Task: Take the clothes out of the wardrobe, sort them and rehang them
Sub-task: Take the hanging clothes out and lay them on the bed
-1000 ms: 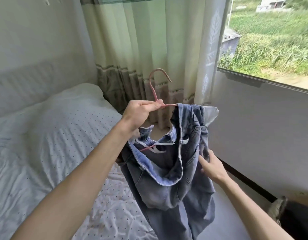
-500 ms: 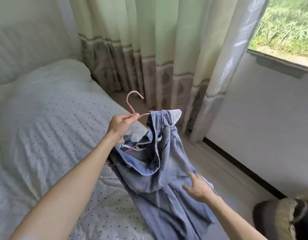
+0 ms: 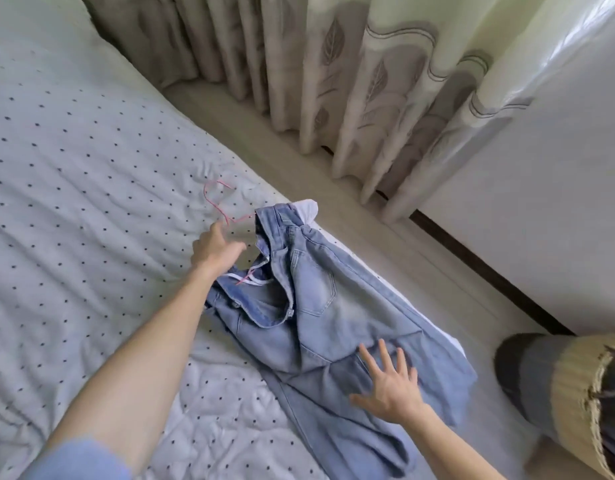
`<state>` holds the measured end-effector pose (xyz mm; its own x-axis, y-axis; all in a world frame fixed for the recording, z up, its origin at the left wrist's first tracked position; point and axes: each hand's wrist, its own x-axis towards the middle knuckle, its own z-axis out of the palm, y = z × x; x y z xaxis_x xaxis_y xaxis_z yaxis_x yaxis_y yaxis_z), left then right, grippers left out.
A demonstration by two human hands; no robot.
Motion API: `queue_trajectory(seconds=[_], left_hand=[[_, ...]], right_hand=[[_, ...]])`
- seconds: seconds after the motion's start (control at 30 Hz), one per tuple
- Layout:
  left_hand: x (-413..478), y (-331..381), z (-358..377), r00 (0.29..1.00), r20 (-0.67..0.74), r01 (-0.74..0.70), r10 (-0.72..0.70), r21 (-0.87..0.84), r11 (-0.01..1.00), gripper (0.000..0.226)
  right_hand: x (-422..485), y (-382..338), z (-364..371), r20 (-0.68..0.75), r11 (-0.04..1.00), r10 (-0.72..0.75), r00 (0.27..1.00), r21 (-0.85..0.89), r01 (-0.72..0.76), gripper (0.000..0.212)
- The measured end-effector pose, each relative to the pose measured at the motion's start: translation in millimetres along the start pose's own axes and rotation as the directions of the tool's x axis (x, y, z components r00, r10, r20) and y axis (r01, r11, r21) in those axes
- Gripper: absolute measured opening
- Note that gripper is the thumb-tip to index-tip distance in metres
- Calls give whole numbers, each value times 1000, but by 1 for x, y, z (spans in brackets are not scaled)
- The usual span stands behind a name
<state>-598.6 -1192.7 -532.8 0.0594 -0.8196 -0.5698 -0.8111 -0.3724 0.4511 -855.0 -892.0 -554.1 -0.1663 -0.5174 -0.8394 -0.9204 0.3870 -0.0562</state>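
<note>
- Pale bed (image 3: 74, 168) with a dotted sheet fills the left side. Curtains (image 3: 351, 81) with a leaf pattern hang behind it, and a strip of floor (image 3: 333, 188) runs between the two.
- The jeans (image 3: 320, 306) lie on the bed near its edge. The waist is crumpled and open toward the head of the bed, and the legs run down toward the person.
- A thin pink hanger (image 3: 209, 202) is threaded through the waist, and its hook rests on the sheet just beyond the denim.
- The left hand (image 3: 216, 249) is beside the hanger's neck with loose, nearly straight fingers. I cannot tell if a fingertip touches the wire, but nothing is pinched.
- The right hand (image 3: 391, 386) lies flat on one leg of the jeans with the fingers spread wide.
- I judge that the denim is soft but rather heavy. It folds and sags and does not keep a shape, and it is neither slippery nor fragile.
- The wire hanger looks light and easy to bend, and it may catch in the belt loops.
- A good hold is probably the thick waistband, with one hand at each side. The hanger is better taken at its neck, not at the hook.
</note>
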Motion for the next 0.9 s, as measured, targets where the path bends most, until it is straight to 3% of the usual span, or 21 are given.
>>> queue_trajectory(seconds=[0.07,0.13,0.2,0.27,0.37,0.5,0.63,0.73,0.83,0.9], left_hand=[[5,-8,24,999,-23,-30,36,210,977,85],[-9,-18,60,984,16,-168,175,378,910,80],[-36,-30,104,939,108,-339,326,439,832,79],[-65,-43,140,900,199,-435,387,454,778,82],[-88,-52,161,911,300,-406,285,518,753,81],[-91,-21,143,922,371,-357,113,695,624,74],[-123,50,117,910,399,-382,112,699,604,51],[-172,109,116,839,495,-525,226,630,572,48],[-240,166,130,724,535,-689,435,575,441,48],[-296,204,143,605,550,-786,576,525,325,51]], right_hand=[[6,-1,9,20,999,11,1000,-32,-11,102],[11,-2,17,14,998,16,1000,-61,-15,104],[14,-1,21,6,996,10,1000,-84,-9,103],[16,2,21,7,995,0,1000,-100,0,98],[14,7,10,0,995,-18,1000,-103,18,79],[-6,20,-18,-60,998,-56,997,32,58,61],[-62,50,-47,-266,978,-62,962,175,112,56],[-133,83,-72,-462,963,-23,887,229,144,50],[-219,125,-83,-630,953,63,774,267,140,46],[-275,156,-76,-716,947,141,684,300,118,45]])
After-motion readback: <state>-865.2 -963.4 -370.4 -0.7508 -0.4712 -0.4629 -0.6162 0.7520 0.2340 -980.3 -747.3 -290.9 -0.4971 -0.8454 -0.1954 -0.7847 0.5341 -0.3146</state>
